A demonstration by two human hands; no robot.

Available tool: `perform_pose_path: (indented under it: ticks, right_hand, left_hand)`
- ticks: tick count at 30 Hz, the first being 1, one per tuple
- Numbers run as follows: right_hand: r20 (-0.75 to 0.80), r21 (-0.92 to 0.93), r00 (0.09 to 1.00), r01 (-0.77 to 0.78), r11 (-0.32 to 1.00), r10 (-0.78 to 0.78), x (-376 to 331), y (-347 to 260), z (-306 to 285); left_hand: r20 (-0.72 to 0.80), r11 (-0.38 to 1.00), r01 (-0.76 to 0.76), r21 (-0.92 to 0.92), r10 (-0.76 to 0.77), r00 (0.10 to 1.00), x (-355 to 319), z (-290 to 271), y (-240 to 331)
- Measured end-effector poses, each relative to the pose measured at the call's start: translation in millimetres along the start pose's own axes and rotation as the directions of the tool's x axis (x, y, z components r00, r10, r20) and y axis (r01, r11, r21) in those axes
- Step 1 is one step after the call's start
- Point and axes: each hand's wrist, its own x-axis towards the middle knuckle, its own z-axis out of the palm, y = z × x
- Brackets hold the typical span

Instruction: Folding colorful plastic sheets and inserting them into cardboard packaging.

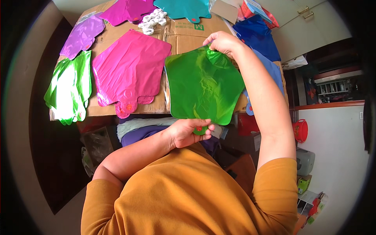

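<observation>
A flat, shiny green foil balloon (196, 84) is stretched between my two hands over the front edge of the cardboard. My left hand (190, 132) pinches its lower end, beside a small tab with a red mark. At the far edge my right hand (223, 42) grips the foil, which crumples under the fingers. To the left lies a pink foil balloon (127, 72), its tab toward me. Farther left is a lighter, glaring green foil balloon (70, 86).
Cardboard (182, 41) covers the work surface. Around it lie purple (82, 35), magenta (129, 11), teal (186, 8) and dark blue (256, 37) foil balloons. A bundle of white string (152, 20) sits at the back. A red bucket (300, 131) stands at the right.
</observation>
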Motion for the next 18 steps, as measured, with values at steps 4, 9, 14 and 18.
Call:
perform_pose_path:
  ticks: [4, 9, 14, 18]
  right_hand:
    - [-0.023, -0.015, 1.000, 0.013, 1.000, -0.013, 1.5, 3.8, 9.6]
    - [-0.070, 0.007, 0.998, 0.003, 1.000, -0.002, 2.4, 1.5, 7.4]
    - [-0.126, 0.081, 0.984, 0.138, 0.987, -0.127, 23.1, 10.8, 1.7]
    - [-0.347, -0.366, 0.833, 0.303, 0.880, -0.431, 39.2, 19.8, -16.6]
  left_hand:
    - [0.017, 0.999, -0.004, -0.050, 0.005, 1.000, -4.5, 4.6, 5.6]
    - [-0.124, 0.999, -0.031, -0.036, 0.027, 0.992, 2.5, 9.2, 1.6]
    - [-0.070, 0.998, -0.046, -0.048, 0.043, 0.997, 7.7, 13.0, -2.1]
    - [-0.034, 0.998, -0.044, -0.053, 0.042, 0.999, 11.7, 10.7, -5.3]
